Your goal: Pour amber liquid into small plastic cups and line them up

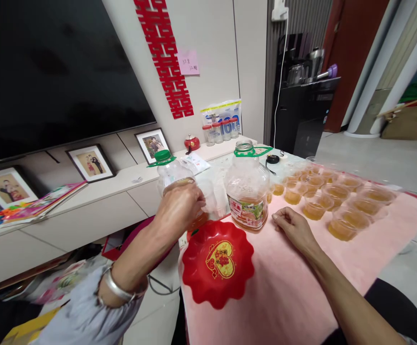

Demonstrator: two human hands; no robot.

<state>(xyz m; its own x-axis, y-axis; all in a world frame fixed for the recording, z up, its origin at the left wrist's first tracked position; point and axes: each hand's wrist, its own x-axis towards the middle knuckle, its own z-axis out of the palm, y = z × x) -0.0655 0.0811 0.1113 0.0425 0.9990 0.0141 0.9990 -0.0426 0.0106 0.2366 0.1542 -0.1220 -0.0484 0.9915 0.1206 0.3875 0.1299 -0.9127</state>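
far left, a long low shelf (86, 201) under the dark screen (50, 62) carries framed photos (90, 163) and a fan of coloured papers (39, 206). next comes the left hand (179, 206), a bangle at its wrist, with its grip wrapped round the body of the capped bottle (170, 175); that bottle has a green lid and handle ring and stands at the left edge of the bench (287, 292), amber liquid showing under the fingers. just in front of it lies a red scalloped dish (217, 268) with a gold heart, nothing in it. beside the first bottle stands the open bottle (247, 191), its lid off, a fruit label on its front and only a low layer of amber liquid left at the bottom. the right hand (292, 225) rests on the pink cloth just right of that bottle, fingers curled loosely together, pinching nothing that shows. further right a crowd of small clear cups (332, 203) sits in rows, each already holding amber liquid, as far as can be seen; the far ones blur. judging from this, the pouring looks mostly done: the cups are filled and one bottle is nearly drained, while the capped bottle holds more and the red dish has had no use as yet. at the back right a dark cabinet (301, 115) stands with kettles on top
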